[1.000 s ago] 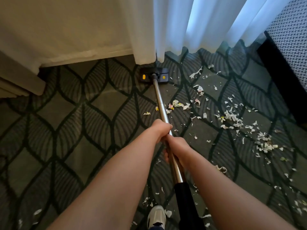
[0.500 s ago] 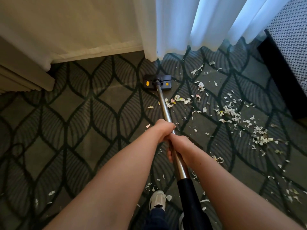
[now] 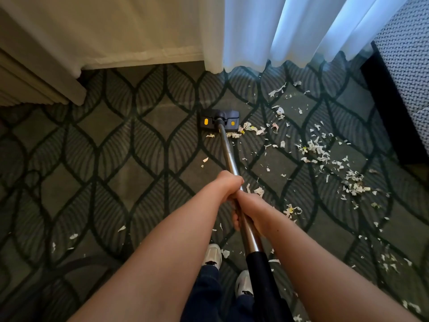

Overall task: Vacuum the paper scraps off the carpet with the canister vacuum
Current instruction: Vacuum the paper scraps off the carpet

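Observation:
The vacuum's dark floor head [image 3: 219, 119] with two yellow spots rests flat on the patterned carpet [image 3: 116, 159]. Its metal wand [image 3: 228, 154] runs back to me and ends in a black handle section [image 3: 262, 280]. My left hand [image 3: 228, 183] grips the wand higher up, and my right hand [image 3: 249, 210] grips it just behind. White paper scraps [image 3: 315, 147] lie thick to the right of the head, with a small pile [image 3: 251, 129] touching its right end. A few scraps [image 3: 74, 235] lie at the lower left.
White curtains [image 3: 267, 36] hang to the carpet behind the head. A beige wall with baseboard [image 3: 139, 59] and a cabinet corner [image 3: 41, 87] stand at the left. A dark-based, woven-cover piece of furniture [image 3: 404, 77] is at the right. My shoes [image 3: 212, 254] stand below my hands.
The floor head has been pulled back toward me, away from the curtain hem, and now sits beside the scrap pile. Both hands kept their grip.

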`<action>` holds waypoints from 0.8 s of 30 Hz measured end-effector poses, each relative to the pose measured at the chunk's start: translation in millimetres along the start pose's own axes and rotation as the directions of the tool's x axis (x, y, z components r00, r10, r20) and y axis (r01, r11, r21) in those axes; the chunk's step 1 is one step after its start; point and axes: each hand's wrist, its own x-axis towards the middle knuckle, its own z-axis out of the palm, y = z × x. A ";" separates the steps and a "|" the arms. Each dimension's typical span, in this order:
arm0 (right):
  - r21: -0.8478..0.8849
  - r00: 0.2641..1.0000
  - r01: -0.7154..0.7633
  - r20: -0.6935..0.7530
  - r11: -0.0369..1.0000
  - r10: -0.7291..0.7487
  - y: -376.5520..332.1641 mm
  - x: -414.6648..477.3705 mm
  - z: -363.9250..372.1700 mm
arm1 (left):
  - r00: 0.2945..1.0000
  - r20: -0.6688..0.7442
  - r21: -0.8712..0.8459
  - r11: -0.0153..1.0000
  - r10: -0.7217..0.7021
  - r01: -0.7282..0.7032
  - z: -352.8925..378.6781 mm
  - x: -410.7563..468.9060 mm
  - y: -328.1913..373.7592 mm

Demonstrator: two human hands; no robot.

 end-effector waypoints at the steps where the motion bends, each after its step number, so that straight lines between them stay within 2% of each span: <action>1: -0.009 1.000 -0.007 0.000 1.000 0.007 6.0 -2.7 -0.4 | 1.000 -0.005 0.003 1.000 -0.001 0.001 3.1 -3.6 -5.3; 9: -0.053 0.999 -0.039 -0.006 0.998 0.039 51.7 -16.3 -9.3 | 0.999 -0.037 -0.007 1.000 0.002 -0.002 32.0 -28.0 -41.3; 15: -0.098 0.997 -0.022 -0.069 0.995 0.016 76.3 -37.5 -17.3 | 0.997 -0.077 -0.059 0.998 0.026 -0.031 54.7 -44.6 -60.0; 24: -0.068 0.997 -0.050 -0.056 0.996 0.046 91.4 -38.5 -28.7 | 0.999 -0.046 -0.036 0.999 -0.010 0.009 69.6 -52.6 -67.2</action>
